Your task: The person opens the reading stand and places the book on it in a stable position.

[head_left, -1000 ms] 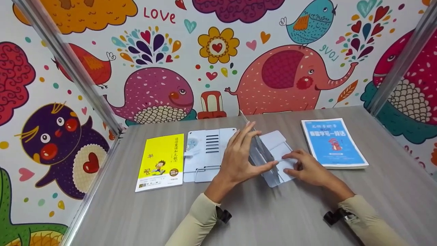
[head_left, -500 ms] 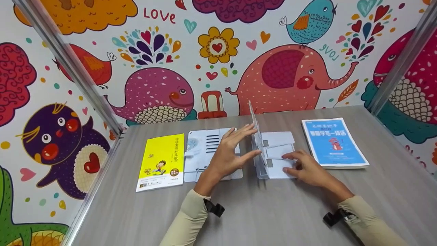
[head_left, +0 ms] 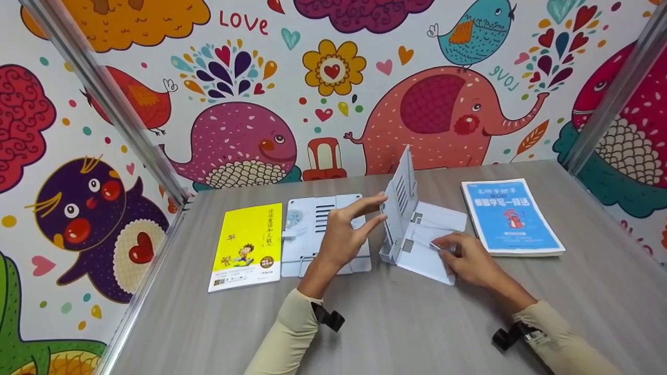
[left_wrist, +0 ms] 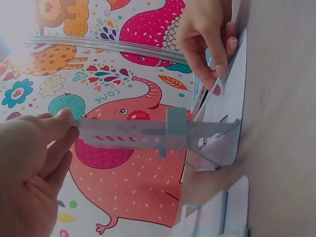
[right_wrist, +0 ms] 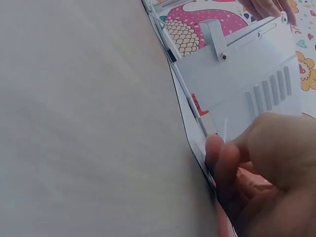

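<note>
A white metal folding book stand (head_left: 400, 200) is unfolded, its slotted panel upright and its base plate (head_left: 424, 265) low over the table. My left hand (head_left: 346, 229) pinches the panel's edge between thumb and fingers; the left wrist view shows this hand (left_wrist: 37, 163) at the end of the panel (left_wrist: 108, 133). With thumb and fingertips my right hand (head_left: 469, 258) pinches a thin support wire above the base plate. In the right wrist view, the right fingers (right_wrist: 224, 160) are beside the plate's edge, partly hiding the wire.
A second white book stand (head_left: 307, 245) lies flat to the left, beside a yellow book (head_left: 245, 245). On the right lies a blue-covered book (head_left: 513, 219). The patterned wall (head_left: 333, 130) rises behind the table (head_left: 396, 328).
The book stand has turned so its slotted panel faces more toward the left hand. The left hand has moved left and now pinches the panel's edge; the right hand stays near the base.
</note>
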`<state>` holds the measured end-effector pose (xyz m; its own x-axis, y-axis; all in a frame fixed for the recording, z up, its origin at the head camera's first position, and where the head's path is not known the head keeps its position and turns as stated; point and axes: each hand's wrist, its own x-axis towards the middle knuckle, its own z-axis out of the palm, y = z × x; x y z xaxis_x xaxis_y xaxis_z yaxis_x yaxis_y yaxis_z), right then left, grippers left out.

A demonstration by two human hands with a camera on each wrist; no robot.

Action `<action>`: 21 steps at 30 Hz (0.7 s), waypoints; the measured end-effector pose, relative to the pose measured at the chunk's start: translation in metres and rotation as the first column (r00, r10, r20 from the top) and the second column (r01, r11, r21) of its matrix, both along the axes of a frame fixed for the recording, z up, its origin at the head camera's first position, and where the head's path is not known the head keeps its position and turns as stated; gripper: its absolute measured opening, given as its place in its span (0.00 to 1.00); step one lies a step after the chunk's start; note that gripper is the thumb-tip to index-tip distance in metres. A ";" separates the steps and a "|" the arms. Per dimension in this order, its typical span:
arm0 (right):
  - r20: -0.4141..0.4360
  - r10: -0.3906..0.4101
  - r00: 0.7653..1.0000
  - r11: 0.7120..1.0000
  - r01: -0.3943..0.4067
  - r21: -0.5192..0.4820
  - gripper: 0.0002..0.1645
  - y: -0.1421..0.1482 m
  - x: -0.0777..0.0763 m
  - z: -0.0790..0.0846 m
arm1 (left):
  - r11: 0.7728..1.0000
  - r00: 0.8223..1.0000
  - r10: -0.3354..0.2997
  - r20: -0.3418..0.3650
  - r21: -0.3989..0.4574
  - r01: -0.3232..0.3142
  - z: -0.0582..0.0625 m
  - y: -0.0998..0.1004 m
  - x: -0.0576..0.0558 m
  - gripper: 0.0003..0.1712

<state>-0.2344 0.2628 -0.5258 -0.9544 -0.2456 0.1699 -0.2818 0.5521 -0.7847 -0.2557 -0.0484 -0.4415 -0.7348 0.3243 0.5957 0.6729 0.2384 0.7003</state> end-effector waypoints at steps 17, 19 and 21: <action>-0.069 -0.069 0.995 0.994 0.063 -0.086 0.15 -0.005 0.001 0.001 | 0.994 0.998 -0.066 -0.007 0.086 0.066 -0.006 0.028 0.007 0.21; -0.073 -0.057 0.996 0.994 0.049 -0.102 0.14 -0.007 0.001 0.000 | 0.994 0.996 -0.084 -0.028 0.071 0.086 -0.006 0.032 0.008 0.20; -0.074 -0.039 0.996 0.994 0.031 -0.107 0.14 -0.008 0.001 0.000 | 0.992 0.994 -0.105 -0.040 0.065 0.107 -0.007 0.036 0.010 0.20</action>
